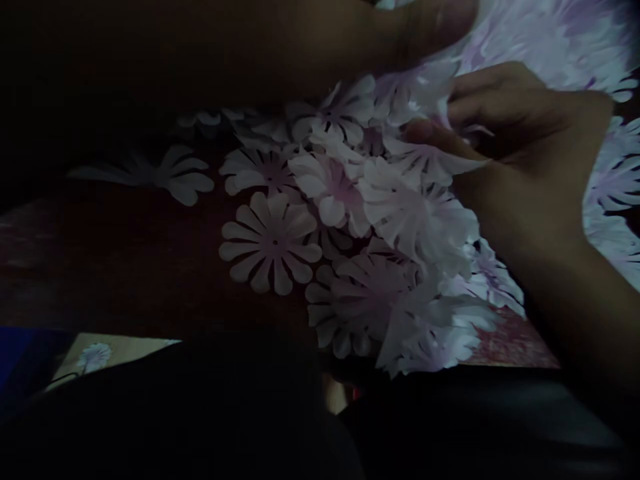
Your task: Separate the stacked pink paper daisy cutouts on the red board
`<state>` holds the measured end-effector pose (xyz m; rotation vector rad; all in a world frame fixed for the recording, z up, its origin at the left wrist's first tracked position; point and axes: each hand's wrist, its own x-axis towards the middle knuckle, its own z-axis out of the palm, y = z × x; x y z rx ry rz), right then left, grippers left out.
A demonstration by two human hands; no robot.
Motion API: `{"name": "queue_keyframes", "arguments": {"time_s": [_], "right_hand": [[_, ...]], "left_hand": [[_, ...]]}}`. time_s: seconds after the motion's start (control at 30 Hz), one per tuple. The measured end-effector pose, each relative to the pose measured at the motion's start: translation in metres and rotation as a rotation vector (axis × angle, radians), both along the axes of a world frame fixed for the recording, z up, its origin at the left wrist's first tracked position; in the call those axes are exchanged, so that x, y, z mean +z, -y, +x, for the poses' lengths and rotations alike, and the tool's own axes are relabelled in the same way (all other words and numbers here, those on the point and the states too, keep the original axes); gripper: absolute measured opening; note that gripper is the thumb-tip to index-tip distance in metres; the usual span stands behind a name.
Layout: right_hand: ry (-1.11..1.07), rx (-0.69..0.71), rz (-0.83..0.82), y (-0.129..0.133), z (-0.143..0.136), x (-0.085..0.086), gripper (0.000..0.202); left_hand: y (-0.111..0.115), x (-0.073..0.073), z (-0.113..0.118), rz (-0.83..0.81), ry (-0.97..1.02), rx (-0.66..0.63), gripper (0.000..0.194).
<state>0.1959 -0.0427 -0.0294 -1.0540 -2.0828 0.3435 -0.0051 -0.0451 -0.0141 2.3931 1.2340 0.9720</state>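
A heap of white artificial flower pieces (395,200) with pale purple centres lies between my arms. My right hand (520,120) comes in from the right with its fingers closed, pinching a white fabric flower piece (420,87) between thumb and fingers. My left arm crosses the top of the view in deep shade. At its end, my left hand (435,23) is over the pile, dark and cut off by the top edge, so its fingers cannot be made out. One flat flower piece (273,243) with rounded petals rests at the heap's near-left edge.
Beneath the flowers is a dark reddish surface (125,260). A larger bright pile of flower pieces (555,40) fills the upper right. My dark-clothed legs (200,407) are below the edge. Another flower piece (95,357) lies on the floor, lower left, near a blue item (20,357).
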Motion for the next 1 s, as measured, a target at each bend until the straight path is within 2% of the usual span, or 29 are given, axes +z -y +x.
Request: {"name": "queue_keyframes", "arguments": {"time_s": [0.1,0.23,0.4,0.47,0.57,0.67,0.73,0.9,1.0], "right_hand": [[0.008,-0.035,-0.003,0.004,-0.002,0.003,0.022],[-0.008,-0.036,0.021,0.010,-0.004,0.006,0.034],[0.030,0.060,-0.010,0.008,-0.001,0.003,0.021],[0.059,0.101,0.016,0.007,0.001,0.004,0.021],[0.073,0.083,0.013,0.007,0.001,0.005,0.024],[0.036,0.087,-0.001,0.009,-0.002,0.005,0.034],[0.052,0.102,-0.017,0.010,-0.004,0.004,0.033],[0.045,0.090,0.015,0.008,-0.006,0.000,0.022],[0.030,0.088,0.024,0.006,-0.004,0.000,0.023]], "left_hand": [[0.000,-0.001,-0.002,0.166,-0.154,0.003,0.095],[0.002,0.003,0.000,0.143,-0.214,-0.009,0.099],[0.002,0.008,0.003,0.042,-0.184,-0.076,0.096],[-0.001,0.008,0.003,0.029,-0.195,-0.080,0.091],[-0.005,0.007,0.002,0.012,-0.197,-0.098,0.082],[-0.007,0.005,0.000,0.035,-0.172,-0.144,0.089],[-0.008,0.004,-0.001,0.042,-0.164,-0.145,0.093],[-0.012,0.004,0.001,0.022,-0.191,-0.168,0.063],[-0.011,0.004,0.004,-0.032,-0.178,-0.125,0.057]]}}
